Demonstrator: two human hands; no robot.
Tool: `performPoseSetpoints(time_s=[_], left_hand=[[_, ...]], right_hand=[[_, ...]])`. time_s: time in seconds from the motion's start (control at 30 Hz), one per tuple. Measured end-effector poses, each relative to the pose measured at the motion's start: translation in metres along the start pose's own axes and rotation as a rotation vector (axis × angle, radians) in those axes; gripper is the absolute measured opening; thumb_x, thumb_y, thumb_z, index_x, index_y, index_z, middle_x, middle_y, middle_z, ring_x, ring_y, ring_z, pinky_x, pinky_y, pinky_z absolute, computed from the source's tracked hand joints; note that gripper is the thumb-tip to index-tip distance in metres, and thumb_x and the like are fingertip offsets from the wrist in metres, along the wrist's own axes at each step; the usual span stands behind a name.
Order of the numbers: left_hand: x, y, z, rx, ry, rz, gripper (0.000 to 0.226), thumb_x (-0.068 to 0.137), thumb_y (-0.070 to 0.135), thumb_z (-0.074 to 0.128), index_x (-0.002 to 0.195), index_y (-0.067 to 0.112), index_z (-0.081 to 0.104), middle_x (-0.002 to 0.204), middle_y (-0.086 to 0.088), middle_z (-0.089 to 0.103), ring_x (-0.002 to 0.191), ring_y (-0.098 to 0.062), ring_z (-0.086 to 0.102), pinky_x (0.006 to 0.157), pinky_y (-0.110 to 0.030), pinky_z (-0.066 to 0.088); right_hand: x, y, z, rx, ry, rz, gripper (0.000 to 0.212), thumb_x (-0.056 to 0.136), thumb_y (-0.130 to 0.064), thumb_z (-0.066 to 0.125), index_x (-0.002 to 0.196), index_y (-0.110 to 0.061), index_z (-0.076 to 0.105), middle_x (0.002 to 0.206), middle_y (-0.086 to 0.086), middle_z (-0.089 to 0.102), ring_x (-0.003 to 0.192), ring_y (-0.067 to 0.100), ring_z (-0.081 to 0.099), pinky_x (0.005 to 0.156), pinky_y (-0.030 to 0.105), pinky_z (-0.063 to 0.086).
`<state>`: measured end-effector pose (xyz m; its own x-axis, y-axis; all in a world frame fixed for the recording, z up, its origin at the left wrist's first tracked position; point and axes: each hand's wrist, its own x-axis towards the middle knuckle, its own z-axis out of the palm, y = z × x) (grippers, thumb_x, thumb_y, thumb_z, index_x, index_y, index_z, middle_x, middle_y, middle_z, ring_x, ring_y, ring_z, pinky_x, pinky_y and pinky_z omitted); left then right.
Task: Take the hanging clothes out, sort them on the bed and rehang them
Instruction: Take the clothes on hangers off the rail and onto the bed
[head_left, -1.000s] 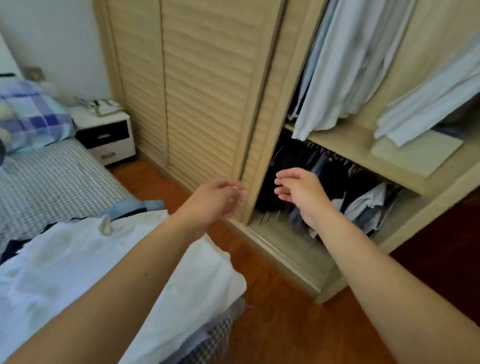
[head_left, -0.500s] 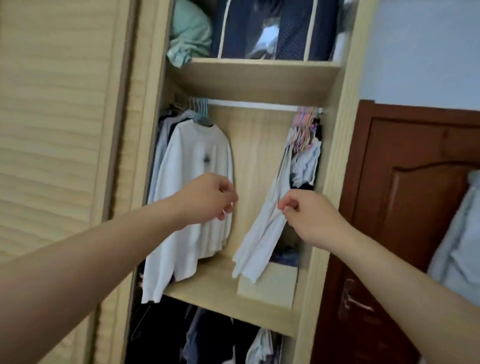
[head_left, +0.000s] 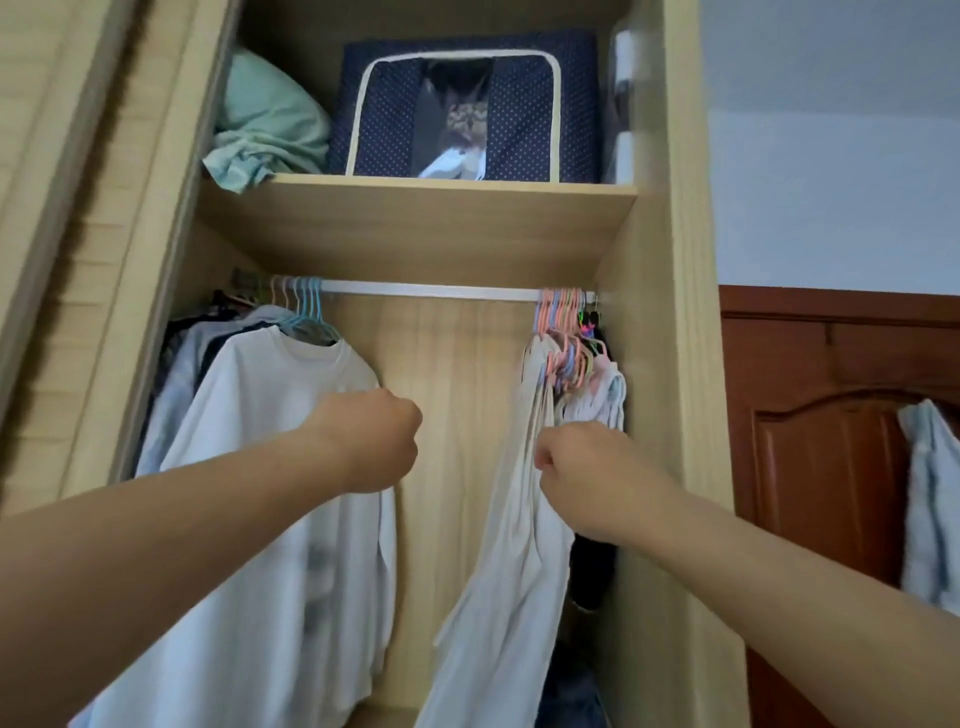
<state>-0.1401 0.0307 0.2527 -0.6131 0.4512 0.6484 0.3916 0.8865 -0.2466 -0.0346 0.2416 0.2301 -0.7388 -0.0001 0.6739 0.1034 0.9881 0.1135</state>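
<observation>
I look up into the open wardrobe. A white sweatshirt (head_left: 270, 467) hangs on blue hangers (head_left: 306, 312) at the left end of the metal rail (head_left: 431, 291). My left hand (head_left: 371, 439) is a fist in front of its right shoulder, and I see nothing inside the curled fingers. At the rail's right end a long cream garment (head_left: 511, 571) hangs from a bunch of pink and purple hangers (head_left: 563, 338). My right hand (head_left: 584, 475) has its fingers curled against that garment's right edge and seems to pinch the cloth.
Above the rail a shelf (head_left: 415, 228) holds a mint-green bundle (head_left: 265, 130) and a navy dotted storage box (head_left: 467, 109). A slatted sliding door (head_left: 57, 208) stands left. A brown room door (head_left: 831, 467) with pale clothing (head_left: 930, 499) hanging is on the right. Dark clothes hang behind the sweatshirt.
My view swung up from the bed and lower wardrobe to the hanging rail. Both hands rose with it. The right hand came to the cream garment's edge and the left closed into a fist.
</observation>
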Motion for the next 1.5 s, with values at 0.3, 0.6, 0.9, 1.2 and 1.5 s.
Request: performPoseSetpoints(time_s=[0.3, 0.6, 0.9, 1.2, 1.5], left_hand=[[0.12, -0.083, 0.1, -0.097, 0.11, 0.083, 0.024, 0.094, 0.03, 0.041, 0.096, 0.018, 0.062, 0.098, -0.007, 0.062, 0.089, -0.031, 0.063, 0.076, -0.036, 0.051], [0.168, -0.119, 0.129, -0.168, 0.195, 0.142, 0.022, 0.093, 0.027, 0.043, 0.087, 0.019, 0.062, 0.088, -0.003, 0.06, 0.077, -0.026, 0.061, 0.07, -0.034, 0.052], [0.185, -0.15, 0.155, -0.116, 0.201, 0.122, 0.024, 0.094, 0.03, 0.042, 0.084, 0.019, 0.061, 0.083, 0.0, 0.061, 0.076, -0.023, 0.061, 0.061, -0.03, 0.045], [0.166, -0.16, 0.168, -0.067, 0.134, 0.125, 0.024, 0.096, 0.03, 0.04, 0.092, 0.019, 0.06, 0.087, -0.001, 0.051, 0.079, -0.026, 0.051, 0.069, -0.032, 0.039], [0.159, -0.192, 0.162, -0.575, 0.053, -0.011, 0.024, 0.094, 0.027, 0.051, 0.08, 0.017, 0.068, 0.075, -0.002, 0.069, 0.064, -0.019, 0.068, 0.061, -0.03, 0.055]], right_hand=[[0.156, -0.043, 0.088, -0.393, 0.194, -0.012, 0.008, 0.088, -0.009, 0.05, 0.084, -0.014, 0.046, 0.1, 0.011, 0.059, 0.098, 0.03, 0.055, 0.069, 0.034, 0.031], [0.243, 0.018, 0.064, -0.966, 0.208, 0.411, 0.033, 0.093, -0.021, 0.048, 0.124, -0.018, 0.061, 0.122, 0.009, 0.053, 0.11, 0.029, 0.048, 0.088, 0.039, 0.037], [0.275, 0.016, 0.07, -0.825, 0.091, 0.466, 0.021, 0.095, -0.016, 0.052, 0.113, -0.014, 0.064, 0.097, 0.006, 0.059, 0.09, 0.022, 0.058, 0.072, 0.031, 0.047], [0.316, 0.008, 0.063, 0.947, 0.051, 0.7, 0.008, 0.099, -0.005, 0.048, 0.096, -0.003, 0.055, 0.082, 0.015, 0.06, 0.072, 0.026, 0.06, 0.068, 0.036, 0.053], [0.332, -0.059, 0.093, 1.283, 0.375, 0.453, 0.011, 0.091, 0.003, 0.055, 0.095, -0.005, 0.062, 0.095, 0.019, 0.06, 0.072, 0.028, 0.06, 0.058, 0.03, 0.052]])
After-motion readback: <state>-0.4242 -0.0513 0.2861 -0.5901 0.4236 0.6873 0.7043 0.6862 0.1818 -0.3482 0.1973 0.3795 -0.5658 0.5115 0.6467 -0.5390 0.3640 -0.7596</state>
